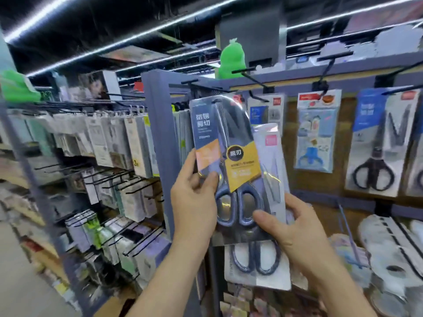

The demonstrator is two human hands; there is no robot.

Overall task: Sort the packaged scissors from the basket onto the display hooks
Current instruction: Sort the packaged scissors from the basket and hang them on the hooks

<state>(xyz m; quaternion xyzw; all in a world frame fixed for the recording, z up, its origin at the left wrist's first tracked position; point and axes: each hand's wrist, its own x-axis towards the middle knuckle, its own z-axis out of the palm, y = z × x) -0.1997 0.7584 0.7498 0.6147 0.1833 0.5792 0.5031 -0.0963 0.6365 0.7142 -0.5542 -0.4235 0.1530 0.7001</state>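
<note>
In front of the pegboard display, the left hand [194, 197] is gripping the left edge of a dark scissors pack [229, 145], its thumb pressing on the front and its fingers reaching up along the side. The right hand [297, 229] is grasping the lower right of the pack, its thumb lying across the front just beside the scissor handles. A second, pale grey pack [272, 156] is sitting directly behind the dark one, sticking out to the right and below it, and the right hand's fingers are curling round its right edge. Both packs are standing upright, their tops near a bare black hook [254, 78] under the top shelf. Further right a blue pack [315, 133] and another scissors pack [375, 152] are hanging on the board, and a green bag [232, 60] is resting on the top shelf
</note>
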